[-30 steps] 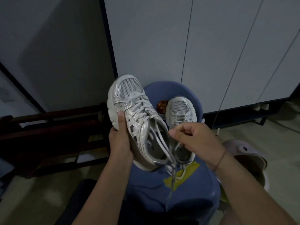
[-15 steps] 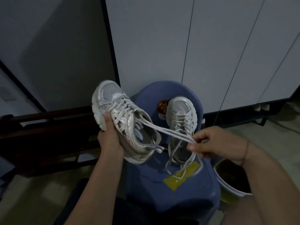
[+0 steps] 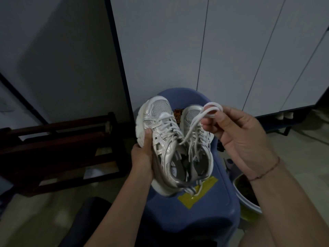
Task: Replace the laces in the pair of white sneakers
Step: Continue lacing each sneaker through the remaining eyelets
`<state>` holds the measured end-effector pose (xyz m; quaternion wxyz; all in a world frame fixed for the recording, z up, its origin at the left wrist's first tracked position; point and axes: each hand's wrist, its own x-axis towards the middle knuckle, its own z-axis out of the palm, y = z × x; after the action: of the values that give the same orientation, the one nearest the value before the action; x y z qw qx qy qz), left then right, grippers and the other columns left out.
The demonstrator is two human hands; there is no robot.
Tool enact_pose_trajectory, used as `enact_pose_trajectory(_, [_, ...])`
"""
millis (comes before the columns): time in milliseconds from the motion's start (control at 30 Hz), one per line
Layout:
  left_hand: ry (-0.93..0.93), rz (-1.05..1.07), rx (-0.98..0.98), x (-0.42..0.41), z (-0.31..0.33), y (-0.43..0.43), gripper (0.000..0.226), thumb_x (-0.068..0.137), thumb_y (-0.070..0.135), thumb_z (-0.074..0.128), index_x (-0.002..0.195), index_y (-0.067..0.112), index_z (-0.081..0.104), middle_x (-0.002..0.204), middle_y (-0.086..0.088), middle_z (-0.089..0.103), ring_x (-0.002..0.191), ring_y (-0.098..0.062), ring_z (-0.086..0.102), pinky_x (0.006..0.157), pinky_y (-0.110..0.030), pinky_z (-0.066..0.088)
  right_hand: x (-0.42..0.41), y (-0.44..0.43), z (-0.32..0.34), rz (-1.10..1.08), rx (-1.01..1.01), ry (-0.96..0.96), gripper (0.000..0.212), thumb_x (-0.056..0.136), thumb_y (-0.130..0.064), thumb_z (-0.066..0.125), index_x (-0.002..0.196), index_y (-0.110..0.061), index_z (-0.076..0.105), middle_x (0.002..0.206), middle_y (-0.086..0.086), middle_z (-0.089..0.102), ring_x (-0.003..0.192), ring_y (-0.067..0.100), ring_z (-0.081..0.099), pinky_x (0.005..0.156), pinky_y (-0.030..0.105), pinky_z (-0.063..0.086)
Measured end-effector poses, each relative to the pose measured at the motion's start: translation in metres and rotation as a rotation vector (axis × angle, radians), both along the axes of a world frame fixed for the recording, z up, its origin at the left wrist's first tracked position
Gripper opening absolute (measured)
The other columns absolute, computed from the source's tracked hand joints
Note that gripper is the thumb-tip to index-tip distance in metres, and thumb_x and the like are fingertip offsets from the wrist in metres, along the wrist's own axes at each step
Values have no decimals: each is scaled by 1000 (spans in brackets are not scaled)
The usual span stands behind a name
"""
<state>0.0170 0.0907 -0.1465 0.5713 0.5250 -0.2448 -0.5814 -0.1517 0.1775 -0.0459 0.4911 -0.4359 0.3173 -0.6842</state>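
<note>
A blue stool (image 3: 195, 220) stands before white cabinet doors (image 3: 160, 50), beside 1 dark wooden rack (image 3: 53, 148). 2 sneakers: the left hand (image 3: 142, 157) grips the near sneaker (image 3: 160, 108) above the seat; the far sneaker (image 3: 191, 114) lies on it. The right hand (image 3: 243, 138) pinches 1 lace (image 3: 193, 124) loop.

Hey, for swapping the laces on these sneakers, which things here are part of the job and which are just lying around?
For the job:
held sneaker, gripped by the left hand
its lace, pinched in the right hand
second sneaker, on the stool

Lying about:
yellow tape
bowl
wooden rack
</note>
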Motion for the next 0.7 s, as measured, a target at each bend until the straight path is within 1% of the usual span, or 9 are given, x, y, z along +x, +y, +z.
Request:
enact_pose_trajectory(67, [-14,-39,31,-2,-2,-1,89,56,66,76,121,6,61,107,-14,72,91,-31,71,84,-46,58,2,2,2,20,-13,-52,31,65,-23,65,88,-5,75,82,6,72,73,14,68,69,21,55])
enact_pose_trajectory(133, [-30,-90,71,-3,-4,-2,75,71,61,73,121,6,62,107,-14,72,90,-31,70,78,-41,59,4,4,3,35,-23,-87,27,65,-23,64,84,-7,77,82,6,73,72,13,68,68,21,55])
enact_pose_trajectory(200, [-55,-138,95,-4,-8,-4,73,76,59,71,123,4,61,108,-15,71,90,-31,70,71,-35,57,5,4,4,38,-28,-122,25,65,-22,64,81,-9,77,82,6,73,71,13,68,67,21,55])
enact_pose_trajectory(367, [-75,-262,105,-8,-7,1,66,77,54,71,121,5,64,103,-16,73,91,-32,71,83,-42,58,8,4,4,57,-28,-172,19,66,-20,63,75,-11,77,79,6,73,72,13,68,67,21,55])
enact_pose_trajectory(500, [-55,-290,114,-7,-9,0,69,74,56,72,121,6,64,101,-15,74,92,-32,71,86,-44,57,9,3,3,69,-11,-200,20,71,-17,58,74,-10,77,79,6,73,73,14,69,67,21,55])
enact_pose_trajectory(533, [-44,-290,125,-6,-9,-1,72,71,58,73,121,7,64,101,-15,74,92,-33,71,88,-46,57,9,3,2,74,-10,-198,19,70,-18,60,74,-10,77,79,6,73,73,14,69,67,21,55])
enact_pose_trajectory(600, [-28,-267,153,-3,-11,-3,91,54,66,77,121,7,64,102,-16,74,92,-34,71,89,-49,56,8,3,2,94,-2,-173,18,67,-20,62,73,-11,77,77,6,73,71,14,69,66,22,55])
enact_pose_trajectory(667, [-7,-250,197,-1,-14,-6,112,31,74,79,121,8,65,105,-16,73,94,-35,70,90,-50,55,5,4,-1,117,31,-50,20,71,-20,60,74,-11,77,76,7,72,70,14,69,66,22,56])
enact_pose_trajectory(700, [10,-250,228,-1,-14,-7,115,24,76,80,118,10,67,106,-16,73,96,-36,69,91,-50,54,3,3,-3,119,56,66,20,73,-19,59,76,-9,76,77,8,72,71,15,69,67,22,55])
